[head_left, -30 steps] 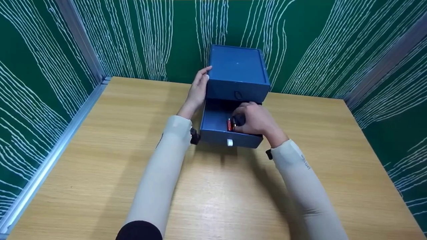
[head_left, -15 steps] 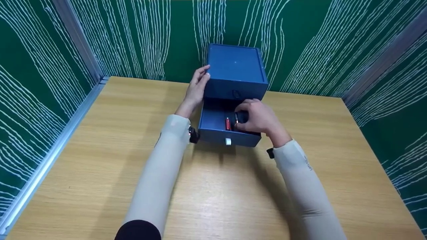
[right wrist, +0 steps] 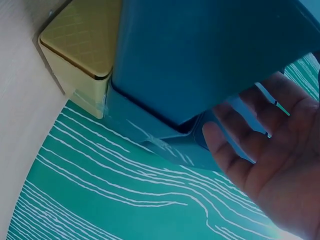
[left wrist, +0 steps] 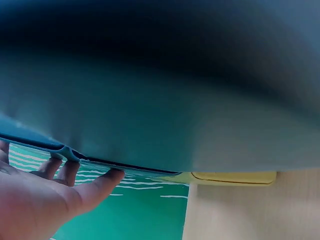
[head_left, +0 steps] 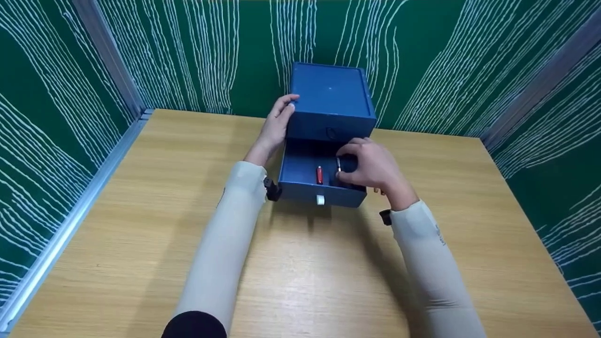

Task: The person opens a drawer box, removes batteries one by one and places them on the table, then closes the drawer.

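A blue two-drawer unit (head_left: 331, 91) stands at the back of the table, its lower drawer (head_left: 300, 162) pulled out. My left hand (head_left: 274, 124) rests on the unit's left side with extended fingers, also seen in the left wrist view. Over the drawer's right part, my right hand (head_left: 373, 164) pinches a small slim battery (head_left: 338, 164) between thumb and fingertip; its far side is hidden. A red battery (head_left: 319, 175) lies on the drawer floor, left of that hand. In the right wrist view, the hand's other fingers (right wrist: 235, 130) show beside the drawer's wall.
The drawer has a white pull tab (head_left: 320, 200) in front. A gold box (right wrist: 82, 37) sits between the table and the blue unit in the wrist views. Green panels (head_left: 258, 56) with white wavy lines enclose the wooden table (head_left: 300, 263).
My right hand has shifted to the right with the slim battery, away from the red battery, which now shows fully. My left hand has stayed on the unit's side.
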